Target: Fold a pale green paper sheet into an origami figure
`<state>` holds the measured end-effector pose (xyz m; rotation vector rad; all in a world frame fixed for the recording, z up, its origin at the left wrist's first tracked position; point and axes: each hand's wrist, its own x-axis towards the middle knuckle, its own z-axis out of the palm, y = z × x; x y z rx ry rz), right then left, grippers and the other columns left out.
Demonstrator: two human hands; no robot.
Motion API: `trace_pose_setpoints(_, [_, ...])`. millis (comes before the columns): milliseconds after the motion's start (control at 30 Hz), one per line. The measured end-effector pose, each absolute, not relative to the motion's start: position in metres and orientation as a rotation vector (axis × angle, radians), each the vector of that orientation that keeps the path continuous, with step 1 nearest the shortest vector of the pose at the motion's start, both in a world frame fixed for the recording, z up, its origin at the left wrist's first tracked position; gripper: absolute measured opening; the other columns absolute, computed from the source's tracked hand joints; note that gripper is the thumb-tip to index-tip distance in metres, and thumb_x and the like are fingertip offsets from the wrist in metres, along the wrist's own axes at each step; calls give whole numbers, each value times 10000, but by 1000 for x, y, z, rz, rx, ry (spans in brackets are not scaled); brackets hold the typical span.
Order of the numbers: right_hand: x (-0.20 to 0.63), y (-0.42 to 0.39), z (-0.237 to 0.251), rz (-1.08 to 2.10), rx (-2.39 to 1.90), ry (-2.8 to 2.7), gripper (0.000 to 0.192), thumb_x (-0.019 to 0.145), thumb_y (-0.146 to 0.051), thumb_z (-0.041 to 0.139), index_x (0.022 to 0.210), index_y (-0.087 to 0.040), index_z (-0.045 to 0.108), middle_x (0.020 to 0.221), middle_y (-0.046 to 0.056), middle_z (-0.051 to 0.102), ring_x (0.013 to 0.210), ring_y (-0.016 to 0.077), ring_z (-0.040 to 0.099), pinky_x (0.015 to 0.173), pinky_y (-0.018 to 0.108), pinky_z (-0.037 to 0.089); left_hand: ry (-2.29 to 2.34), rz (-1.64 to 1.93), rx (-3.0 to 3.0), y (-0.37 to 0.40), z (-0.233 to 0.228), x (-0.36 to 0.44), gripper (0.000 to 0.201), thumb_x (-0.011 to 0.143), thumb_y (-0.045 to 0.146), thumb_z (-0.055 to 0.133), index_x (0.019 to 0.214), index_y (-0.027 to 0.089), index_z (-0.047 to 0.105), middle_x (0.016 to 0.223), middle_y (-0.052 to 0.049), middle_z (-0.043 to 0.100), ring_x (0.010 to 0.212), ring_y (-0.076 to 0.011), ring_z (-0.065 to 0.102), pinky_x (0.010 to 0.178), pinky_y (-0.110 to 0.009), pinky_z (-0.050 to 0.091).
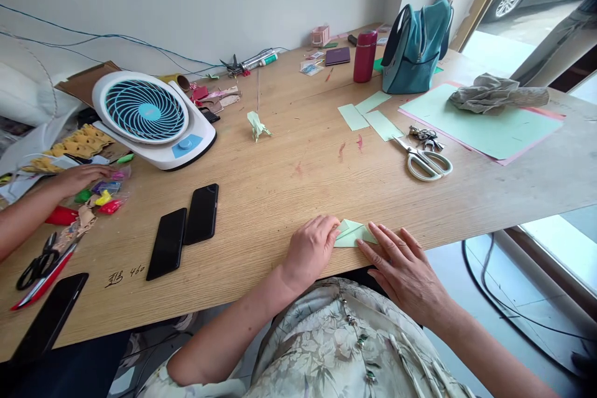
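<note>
A partly folded piece of light green paper [351, 236] lies at the table's near edge, between my two hands. My left hand [311, 242] has its fingers curled over the paper's left end, the thumb pressed against it. With fingers stretched out, my right hand [396, 258] rests flat on the right side of the paper. Slanted creases and layered flaps show on its upper face. Farther back on the table stands a small folded green paper figure [257, 126].
White-handled scissors [428, 163] and keys [425, 135] lie near cut green strips [383, 124]. Large paper sheets [494, 127], a teal bag [417, 50] and a red flask [365, 56] are at right. Leftward are a fan [149, 113], phones [166, 242] and another person's hand [84, 179].
</note>
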<state>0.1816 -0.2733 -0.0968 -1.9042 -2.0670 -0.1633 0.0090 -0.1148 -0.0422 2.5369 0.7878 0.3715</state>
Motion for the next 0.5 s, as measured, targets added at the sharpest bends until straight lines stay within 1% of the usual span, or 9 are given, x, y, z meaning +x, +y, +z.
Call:
trace_pose_setpoints(67, [182,-273,-97,-168,-1901,-2061,480,976,-363,508,1443,-263,460,1590,141,292,1413,309,362,1155,545,249,862,333,2453,-109,-41,21,101,968,206,495,969,202,596,928,-19,680,848,-169,634,742,-288,473])
trace_pose_setpoints(133, [182,-273,-97,-169,-1900,-2053,481,972,-358,516,1442,-265,463,1591,143,288,1413,309,362,1156,544,247,907,264,2405,-106,-40,29,20,912,215,596,929,209,589,903,-4,664,831,-167,627,719,-279,460])
trace_pose_setpoints(233, [182,-272,-98,-158,-1892,-2045,487,970,-350,524,1445,-266,460,1591,150,286,1418,315,352,1153,549,250,971,176,2367,-105,-39,34,139,823,196,696,896,203,578,910,-7,650,837,-171,614,729,-282,445])
trace_pose_setpoints(300, [183,-272,-98,-143,-1883,-2038,491,970,-341,525,1450,-270,451,1590,153,286,1423,321,342,1146,559,257,1004,168,2338,-106,-39,35,163,793,167,709,871,197,569,908,-11,645,843,-171,604,738,-284,434])
trace_pose_setpoints(400, [183,-275,-98,-108,-1841,-2010,509,971,-309,522,1467,-270,417,1581,152,306,1422,328,340,1141,577,258,984,198,2210,-105,-40,35,151,778,149,692,806,194,552,821,9,632,777,-149,586,705,-266,421])
trace_pose_setpoints(467, [182,-276,-96,-48,-1792,-1909,525,970,-288,515,1479,-255,387,1550,154,364,1396,319,384,1132,560,293,941,252,2029,-102,-43,34,142,774,163,683,788,192,544,762,28,611,711,-123,565,666,-240,416])
trace_pose_setpoints(500, [182,-276,-95,-1,-1770,-1810,521,971,-284,507,1476,-245,383,1518,155,411,1366,308,425,1113,532,339,911,287,1919,-100,-45,34,147,769,182,688,789,189,543,749,32,602,692,-111,557,653,-229,416])
